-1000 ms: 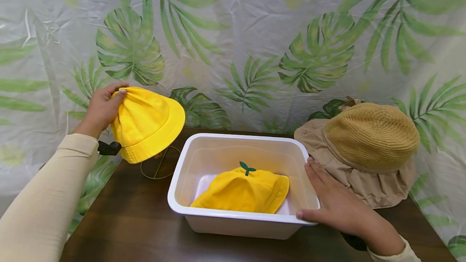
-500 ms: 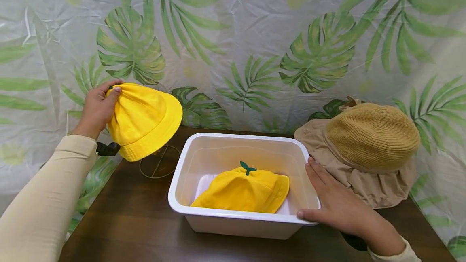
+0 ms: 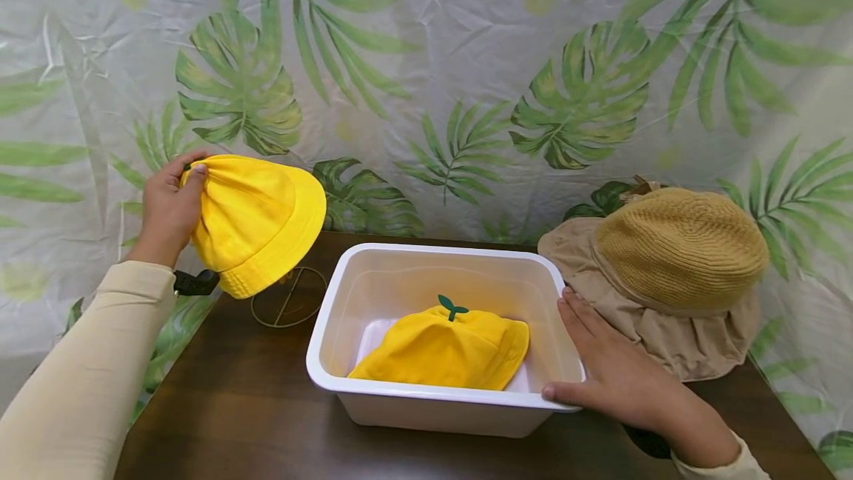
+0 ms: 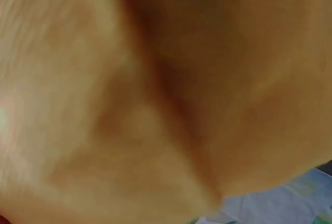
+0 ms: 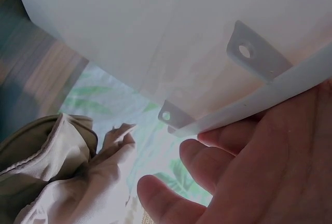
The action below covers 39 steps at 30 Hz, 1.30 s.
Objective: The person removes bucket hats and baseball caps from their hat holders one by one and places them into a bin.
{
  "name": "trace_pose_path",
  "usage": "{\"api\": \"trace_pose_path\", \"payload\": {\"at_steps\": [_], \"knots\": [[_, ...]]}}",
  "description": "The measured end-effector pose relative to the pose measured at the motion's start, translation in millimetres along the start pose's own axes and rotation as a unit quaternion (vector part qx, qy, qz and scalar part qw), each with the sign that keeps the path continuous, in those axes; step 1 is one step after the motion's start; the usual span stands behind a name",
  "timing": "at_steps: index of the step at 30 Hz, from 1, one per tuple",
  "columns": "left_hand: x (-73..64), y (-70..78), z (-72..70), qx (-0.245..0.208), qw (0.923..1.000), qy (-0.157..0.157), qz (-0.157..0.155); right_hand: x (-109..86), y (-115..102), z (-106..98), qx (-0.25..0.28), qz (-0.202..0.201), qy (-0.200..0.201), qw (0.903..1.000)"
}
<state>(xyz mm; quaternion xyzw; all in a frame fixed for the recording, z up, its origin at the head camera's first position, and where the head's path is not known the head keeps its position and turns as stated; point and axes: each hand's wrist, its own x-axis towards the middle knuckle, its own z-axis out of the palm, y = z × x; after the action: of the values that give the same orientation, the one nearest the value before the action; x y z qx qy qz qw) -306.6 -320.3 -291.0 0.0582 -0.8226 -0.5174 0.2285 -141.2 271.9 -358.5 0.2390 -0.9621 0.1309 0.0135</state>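
Observation:
My left hand [image 3: 166,206] pinches a yellow brimmed hat [image 3: 256,221] by the top of its crown, at the left above the table. The brim tilts down to the right, and blurred hat fabric [image 4: 78,105] fills most of the left wrist view. A second yellow hat [image 3: 433,354], with a green sprout on top, lies inside a white plastic bin [image 3: 453,393]. My right hand [image 3: 620,376] rests along the bin's right rim, thumb at the front corner. In the right wrist view its fingers [image 5: 207,162] reach along the outside of the rim.
A round wire stand [image 3: 286,315] stands below the held hat, partly hidden by it. To the right of the bin, a tan knit-crowned sun hat [image 3: 680,250] with a wide cloth brim overhangs the dark wooden table [image 3: 266,406]. A leaf-print sheet [image 3: 460,58] hangs behind.
My left hand has drifted slightly left with the yellow hat, and more of the wire stand shows. The right hand, the bin and the hat inside it have stayed put.

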Motion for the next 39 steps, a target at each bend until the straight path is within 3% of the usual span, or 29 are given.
{"api": "trace_pose_path", "payload": {"at_steps": [6, 10, 17, 19, 22, 26, 32, 39], "knots": [[-5.7, -8.8, -0.1, -0.046, 0.9977, 0.047, 0.017, -0.3, 0, 0, 0.007, 0.009, -0.004, 0.9999], [-12.1, -16.8, 2.2, -0.051, 0.9952, 0.078, 0.029, -0.4, 0, 0, 0.003, 0.012, -0.005, 0.9999], [-27.0, -33.0, 10.6, -0.091, 0.9912, 0.095, 0.015, 0.3, 0, 0, 0.004, 0.015, -0.010, 0.9998], [-30.6, -36.5, 13.6, -0.093, 0.9903, 0.101, 0.023, 0.4, -1, 0, 0.007, 0.017, -0.012, 0.9998], [-36.1, -40.2, 17.9, -0.071, 0.9904, 0.108, 0.048, 0.5, -1, 0, 0.008, 0.019, -0.013, 0.9997], [-44.7, -45.5, 23.1, -0.010, 0.9876, 0.116, 0.105, -0.3, -1, 0, 0.002, 0.019, -0.009, 0.9998], [-57.5, -57.4, 30.5, 0.064, 0.9622, 0.132, 0.230, -0.4, 0, 1, -0.003, 0.011, 0.000, 0.9999], [-65.6, -63.4, 33.3, 0.056, 0.9445, 0.156, 0.284, 0.6, -1, 0, -0.001, 0.017, -0.007, 0.9998]]}}
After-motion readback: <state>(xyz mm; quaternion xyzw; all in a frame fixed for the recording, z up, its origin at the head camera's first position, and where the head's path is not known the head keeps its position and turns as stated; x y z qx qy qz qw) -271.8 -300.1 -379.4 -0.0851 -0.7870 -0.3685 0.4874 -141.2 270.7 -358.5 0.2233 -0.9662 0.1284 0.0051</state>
